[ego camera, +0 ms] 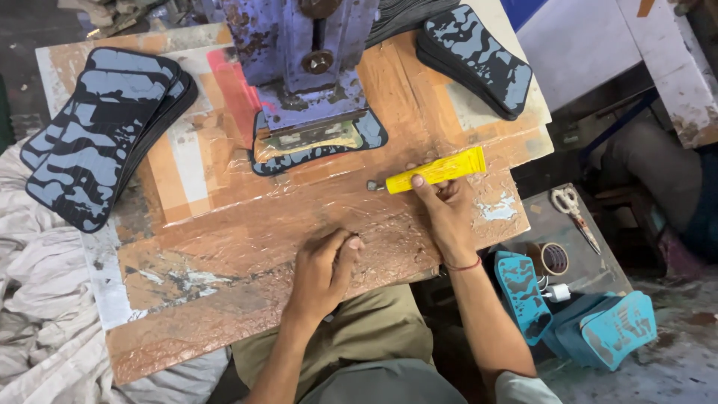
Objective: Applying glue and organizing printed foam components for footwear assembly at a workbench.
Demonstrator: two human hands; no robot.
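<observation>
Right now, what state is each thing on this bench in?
Yellow tube: lying flat, held by the right hand.
Left hand: curled, resting on the taped board.
Press: a patterned pad under it.
Left pad stack: fanned.
Right pad stack: neat.
Scissors: shut.

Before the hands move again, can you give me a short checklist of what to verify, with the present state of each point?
1. Right hand grips the yellow tube: ok.
2. Tube nozzle rests on the taped work board: ok.
3. Left hand rests closed on the board; whether it holds anything: cannot tell.
4. Blue patterned sole sits under the purple press: ok.
5. Sole stack at left lies wholly on the board: not ok, it overhangs the edge.
6. Scissors lie apart from both hands: ok.
</observation>
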